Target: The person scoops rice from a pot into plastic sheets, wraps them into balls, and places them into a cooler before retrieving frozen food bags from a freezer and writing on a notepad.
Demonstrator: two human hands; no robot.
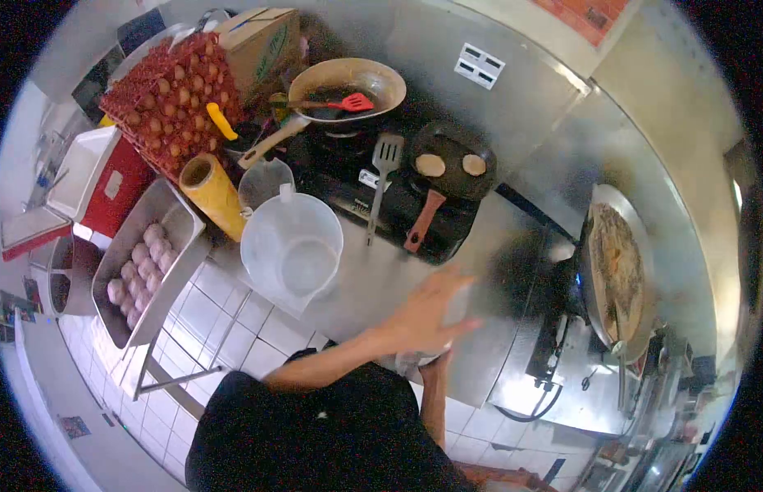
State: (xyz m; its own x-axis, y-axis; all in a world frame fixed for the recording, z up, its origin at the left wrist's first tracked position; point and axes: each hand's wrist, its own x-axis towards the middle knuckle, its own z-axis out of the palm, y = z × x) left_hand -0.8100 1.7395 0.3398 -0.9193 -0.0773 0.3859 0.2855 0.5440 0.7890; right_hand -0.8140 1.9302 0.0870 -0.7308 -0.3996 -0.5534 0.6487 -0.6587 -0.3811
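My left hand (435, 313), blurred by motion, reaches over the steel counter (365, 299) with its fingers spread apart. Between its thumb and fingers shows a pale, whitish patch. Below it, close to my body, my right hand (440, 361) is wrapped around a pale translucent thing (416, 358); its kind I cannot tell, and the left hand and forearm cover part of it. A clear plastic measuring jug (293, 244) stands to the left of my left hand. Beyond the hands, a square pan (452, 164) with two small round pancakes (430, 166) sits on a portable stove.
A metal spatula (384, 176) lies by the pan. A round pan (347, 78) holds a red spatula (353, 102). At left are a tray (111, 316) of purplish dough balls, a yellow roll (213, 197) and a red net sack (172, 94). A wok (615, 271) stands at right.
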